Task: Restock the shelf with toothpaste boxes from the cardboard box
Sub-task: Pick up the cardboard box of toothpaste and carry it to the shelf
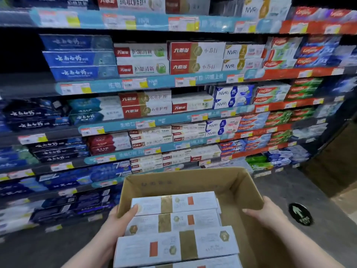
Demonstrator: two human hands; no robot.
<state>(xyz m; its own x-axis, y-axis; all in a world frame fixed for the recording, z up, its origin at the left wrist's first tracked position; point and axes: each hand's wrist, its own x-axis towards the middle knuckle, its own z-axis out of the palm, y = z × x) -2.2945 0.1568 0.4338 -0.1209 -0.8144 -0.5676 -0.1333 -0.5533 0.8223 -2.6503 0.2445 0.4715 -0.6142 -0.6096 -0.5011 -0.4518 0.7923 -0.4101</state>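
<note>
An open brown cardboard box [185, 180] is held in front of me at waist height. Inside it lie several white toothpaste boxes [173, 221] with gold bands and orange patches, stacked along its left side. My left hand [117, 223] grips the box's left wall, thumb over the rim and touching a toothpaste box. My right hand [264, 211] grips the right wall, fingers inside the rim. The shelf [173, 80] ahead carries rows of toothpaste, with matching red-and-white boxes [197, 58] in the middle bays.
Blue toothpaste boxes [79, 59] fill the left bays and red ones [309, 53] the right. A dark gap shows at the far left of the second shelf. A round floor sticker with an arrow [300, 213] lies on the grey floor to the right.
</note>
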